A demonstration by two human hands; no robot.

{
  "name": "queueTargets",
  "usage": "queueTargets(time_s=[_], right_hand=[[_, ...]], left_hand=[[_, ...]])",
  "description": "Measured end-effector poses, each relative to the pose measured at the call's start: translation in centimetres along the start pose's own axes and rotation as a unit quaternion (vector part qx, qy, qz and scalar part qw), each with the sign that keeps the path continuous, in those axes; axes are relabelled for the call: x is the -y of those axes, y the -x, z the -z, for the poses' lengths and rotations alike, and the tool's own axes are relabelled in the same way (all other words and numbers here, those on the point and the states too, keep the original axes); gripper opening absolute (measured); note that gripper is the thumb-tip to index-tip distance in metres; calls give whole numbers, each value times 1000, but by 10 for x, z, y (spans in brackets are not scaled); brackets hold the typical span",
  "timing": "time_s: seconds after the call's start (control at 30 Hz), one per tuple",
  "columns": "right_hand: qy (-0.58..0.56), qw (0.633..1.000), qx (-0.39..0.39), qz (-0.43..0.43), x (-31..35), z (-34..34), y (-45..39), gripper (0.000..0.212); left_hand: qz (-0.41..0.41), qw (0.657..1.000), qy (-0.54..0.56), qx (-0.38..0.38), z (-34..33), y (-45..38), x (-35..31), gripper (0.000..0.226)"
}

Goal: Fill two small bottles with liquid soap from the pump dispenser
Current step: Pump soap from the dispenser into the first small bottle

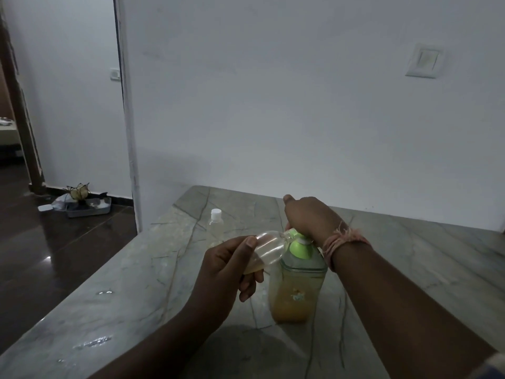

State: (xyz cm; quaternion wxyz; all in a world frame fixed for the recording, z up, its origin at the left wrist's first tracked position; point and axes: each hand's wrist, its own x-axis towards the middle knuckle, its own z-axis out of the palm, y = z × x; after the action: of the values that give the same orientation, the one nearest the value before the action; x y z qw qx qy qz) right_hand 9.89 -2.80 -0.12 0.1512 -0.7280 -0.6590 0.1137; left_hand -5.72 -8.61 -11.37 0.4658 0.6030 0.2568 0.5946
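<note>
A clear pump dispenser with a green pump head and orange-yellow soap stands on the marble counter. My right hand presses down on the pump head from above. My left hand grips a small clear bottle, tilted on its side, its open mouth held at the green nozzle. A little soap lies in this bottle. A second small clear bottle with a white cap stands upright behind, to the left.
The counter meets a white wall at the back and ends at a left edge over a dark floor. A grey tray with odds and ends lies on that floor. Wet spots shine on the counter's left front.
</note>
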Motion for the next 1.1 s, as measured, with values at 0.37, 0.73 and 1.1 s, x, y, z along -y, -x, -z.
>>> queueTargets(time_s=[0.37, 0.73, 1.1], right_hand=[[-151, 986, -23, -72, 7, 20, 5, 54], [-77, 986, -130, -75, 0, 0, 3, 34], [-89, 985, -127, -77, -1, -1, 4, 37]], left_hand=[[-5, 1000, -16, 1, -4, 2, -5, 30], [-1, 999, -42, -17, -3, 3, -2, 34], [5, 999, -41, -22, -4, 2, -3, 36]])
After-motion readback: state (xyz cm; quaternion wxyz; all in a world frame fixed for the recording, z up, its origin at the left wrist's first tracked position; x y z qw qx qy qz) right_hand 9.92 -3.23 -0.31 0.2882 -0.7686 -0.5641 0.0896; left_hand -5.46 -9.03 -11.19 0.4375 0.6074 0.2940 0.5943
